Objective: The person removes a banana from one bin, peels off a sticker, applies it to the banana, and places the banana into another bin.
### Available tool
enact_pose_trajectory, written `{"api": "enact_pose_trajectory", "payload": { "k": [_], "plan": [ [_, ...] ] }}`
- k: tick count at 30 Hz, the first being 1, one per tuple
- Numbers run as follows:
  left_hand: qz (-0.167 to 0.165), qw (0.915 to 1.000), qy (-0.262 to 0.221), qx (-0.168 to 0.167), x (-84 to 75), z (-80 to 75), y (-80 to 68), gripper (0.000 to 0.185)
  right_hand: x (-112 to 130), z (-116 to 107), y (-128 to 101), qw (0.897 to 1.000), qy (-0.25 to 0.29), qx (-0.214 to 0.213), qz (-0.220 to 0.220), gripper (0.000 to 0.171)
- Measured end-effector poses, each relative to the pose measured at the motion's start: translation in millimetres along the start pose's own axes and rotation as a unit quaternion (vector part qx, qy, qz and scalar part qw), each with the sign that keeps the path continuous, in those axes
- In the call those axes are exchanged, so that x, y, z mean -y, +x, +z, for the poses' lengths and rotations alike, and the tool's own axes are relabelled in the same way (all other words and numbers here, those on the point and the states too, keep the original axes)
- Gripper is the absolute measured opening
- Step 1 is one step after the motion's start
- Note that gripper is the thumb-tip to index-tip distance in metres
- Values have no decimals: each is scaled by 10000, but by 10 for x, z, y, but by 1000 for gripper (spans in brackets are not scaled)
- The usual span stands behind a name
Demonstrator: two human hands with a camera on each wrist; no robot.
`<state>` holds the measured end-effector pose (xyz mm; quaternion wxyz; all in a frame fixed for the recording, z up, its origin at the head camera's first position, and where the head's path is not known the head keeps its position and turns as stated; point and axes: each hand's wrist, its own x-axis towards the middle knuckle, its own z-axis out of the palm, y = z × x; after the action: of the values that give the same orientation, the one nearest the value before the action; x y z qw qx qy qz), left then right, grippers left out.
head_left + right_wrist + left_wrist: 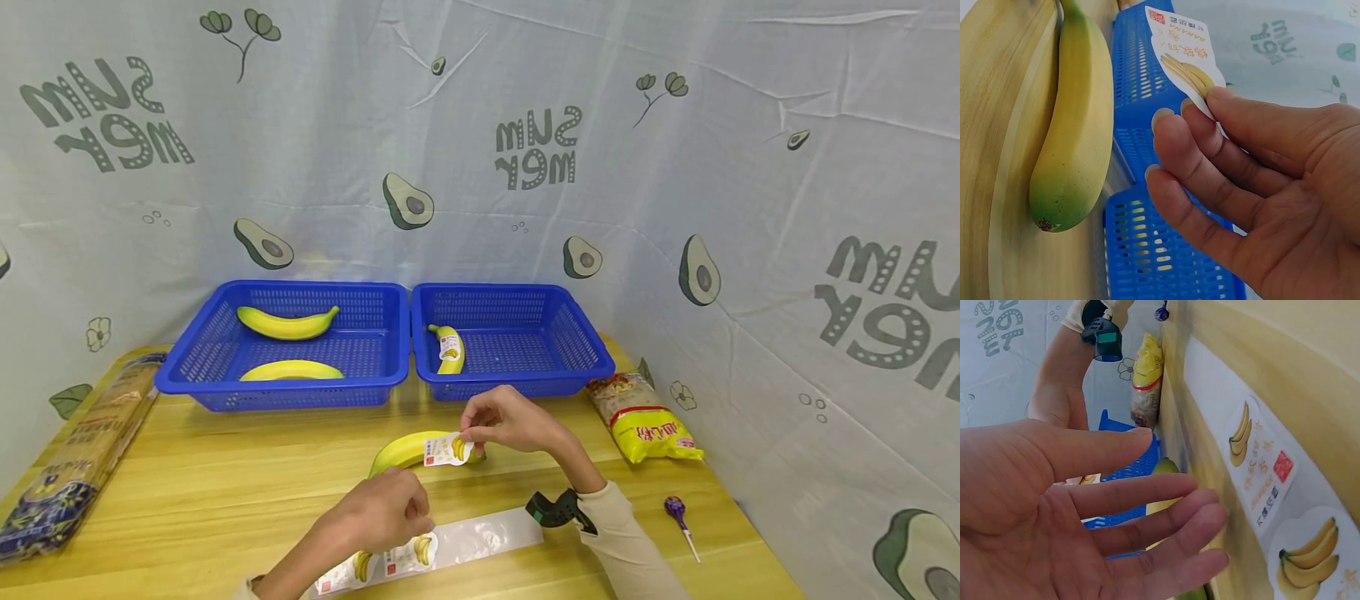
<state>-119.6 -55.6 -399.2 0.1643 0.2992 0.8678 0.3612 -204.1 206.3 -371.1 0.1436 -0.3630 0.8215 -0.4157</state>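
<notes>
A banana [405, 450] lies on the wooden counter [210, 475], in front of the two blue baskets and well back from the near edge. The right hand [510, 421] pinches a banana label [447, 450] between thumb and fingertips, holding it just over the fruit's right half; in the right wrist view the label stands clear of the peel. The left hand [386, 512] hovers just in front of the banana with fingers loosely spread and holding nothing, above a strip of backing paper [480, 537] that lies flat near the counter's front edge and carries more labels.

The left basket [225, 350] holds two bananas, the right basket [570, 342] one labelled banana; their rims touch. Bare wood stretches to the left of the hands. A long packet [67, 458] lies along the left edge, a yellow bag [645, 421] beside the right basket, and a lollipop [678, 517] near the right edge.
</notes>
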Motion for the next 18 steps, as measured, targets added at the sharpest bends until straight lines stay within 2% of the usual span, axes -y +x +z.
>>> {"api": "enact_pose_trajectory", "payload": {
  "k": [5, 9, 14, 18],
  "plan": [
    [121, 9993, -110, -328, 20, -115, 14, 16, -17, 15, 9, 10000, 62, -48, -7, 5],
    [-90, 9968, -278, -737, 21, -225, 11, 17, -16, 31, 16, 9999, 48, -124, -67, 4],
    [-419, 9880, -486, -1406, 24, -313, 46, 21, -13, 50, 26, 9996, -4, -268, -85, 5],
    [-281, 9801, -770, -1806, 71, -335, 88, 22, -14, 76, 39, 9992, -65, -394, -75, 5]
  ]
}}
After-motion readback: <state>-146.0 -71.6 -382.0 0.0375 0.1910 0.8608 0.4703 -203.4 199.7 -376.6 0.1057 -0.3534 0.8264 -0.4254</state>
